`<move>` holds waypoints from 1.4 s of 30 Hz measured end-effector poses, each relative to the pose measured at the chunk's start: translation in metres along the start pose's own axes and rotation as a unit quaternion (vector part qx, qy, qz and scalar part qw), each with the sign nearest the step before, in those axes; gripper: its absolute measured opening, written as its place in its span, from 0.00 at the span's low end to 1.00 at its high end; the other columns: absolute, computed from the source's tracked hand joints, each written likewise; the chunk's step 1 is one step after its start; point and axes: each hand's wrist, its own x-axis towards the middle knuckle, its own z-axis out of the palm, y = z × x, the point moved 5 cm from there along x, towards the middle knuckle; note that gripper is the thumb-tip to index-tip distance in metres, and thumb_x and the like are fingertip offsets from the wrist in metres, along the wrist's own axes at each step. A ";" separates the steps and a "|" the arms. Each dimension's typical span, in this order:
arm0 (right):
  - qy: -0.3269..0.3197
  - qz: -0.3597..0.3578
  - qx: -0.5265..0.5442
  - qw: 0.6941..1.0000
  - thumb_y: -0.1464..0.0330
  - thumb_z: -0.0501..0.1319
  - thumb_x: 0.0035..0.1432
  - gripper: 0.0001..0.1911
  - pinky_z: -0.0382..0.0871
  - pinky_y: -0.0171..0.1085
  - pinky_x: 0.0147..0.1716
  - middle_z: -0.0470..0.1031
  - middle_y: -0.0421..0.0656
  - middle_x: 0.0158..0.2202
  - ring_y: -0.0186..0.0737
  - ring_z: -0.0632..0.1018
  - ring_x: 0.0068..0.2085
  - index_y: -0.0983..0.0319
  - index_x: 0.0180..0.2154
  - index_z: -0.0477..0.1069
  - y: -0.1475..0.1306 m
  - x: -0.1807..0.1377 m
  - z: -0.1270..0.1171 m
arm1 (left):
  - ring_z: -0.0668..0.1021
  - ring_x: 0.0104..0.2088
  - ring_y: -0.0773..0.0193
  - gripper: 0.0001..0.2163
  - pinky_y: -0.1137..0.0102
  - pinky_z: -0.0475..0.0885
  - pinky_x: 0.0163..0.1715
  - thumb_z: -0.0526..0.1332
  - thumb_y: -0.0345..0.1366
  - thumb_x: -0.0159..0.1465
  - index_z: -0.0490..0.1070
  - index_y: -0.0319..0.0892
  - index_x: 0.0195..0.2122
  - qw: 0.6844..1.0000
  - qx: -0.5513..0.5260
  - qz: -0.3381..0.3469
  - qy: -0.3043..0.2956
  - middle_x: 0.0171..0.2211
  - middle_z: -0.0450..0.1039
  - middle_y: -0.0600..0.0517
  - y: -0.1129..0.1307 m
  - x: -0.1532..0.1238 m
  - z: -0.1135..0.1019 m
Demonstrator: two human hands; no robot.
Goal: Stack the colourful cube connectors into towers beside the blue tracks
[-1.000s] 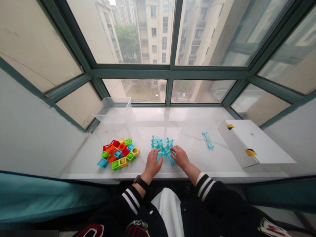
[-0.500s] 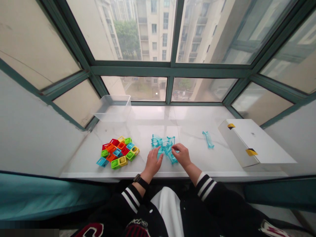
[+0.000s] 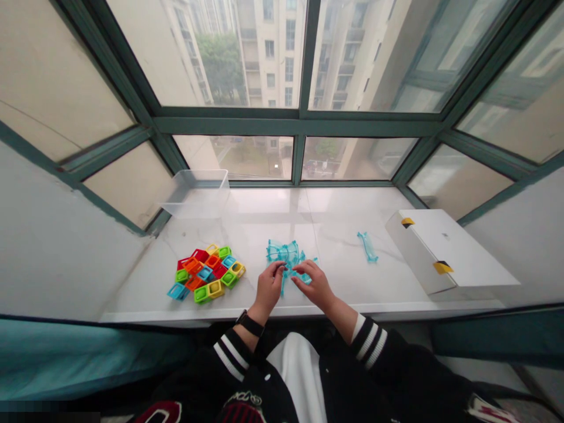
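Translucent blue plastic pieces, curved like track sections, lie clustered on the white sill in front of me. My left hand is closed at the near side of this cluster, thumb and fingertips pinched on a small part of one blue piece; the grip is partly hidden. Opposite it, my right hand holds its thumb and forefinger apart over blue pieces at the right of the cluster. Whether its fingertips touch them is unclear. Farther right, a single curved blue piece lies by itself.
Colourful square blocks are grouped on the left. Behind them stands a clear plastic bin. A white box with yellow-black tabs sits at the right. Windows enclose the sill, whose front edge runs close to my body.
My left hand's spread fingers have come together into a pinch. My right hand's fingertips have parted and moved slightly left. The blue pieces between them have shifted. The view has turned slightly.
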 end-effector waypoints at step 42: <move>0.170 0.245 -0.234 0.925 0.63 0.60 0.56 0.08 0.72 0.43 0.42 0.78 0.45 0.34 0.45 0.76 0.36 0.59 0.36 0.75 0.194 -0.025 -0.155 | 0.85 0.44 0.50 0.24 0.54 0.80 0.50 0.62 0.56 0.65 0.77 0.42 0.51 0.992 0.040 -0.116 0.032 0.41 0.84 0.44 -0.084 -0.029 -0.093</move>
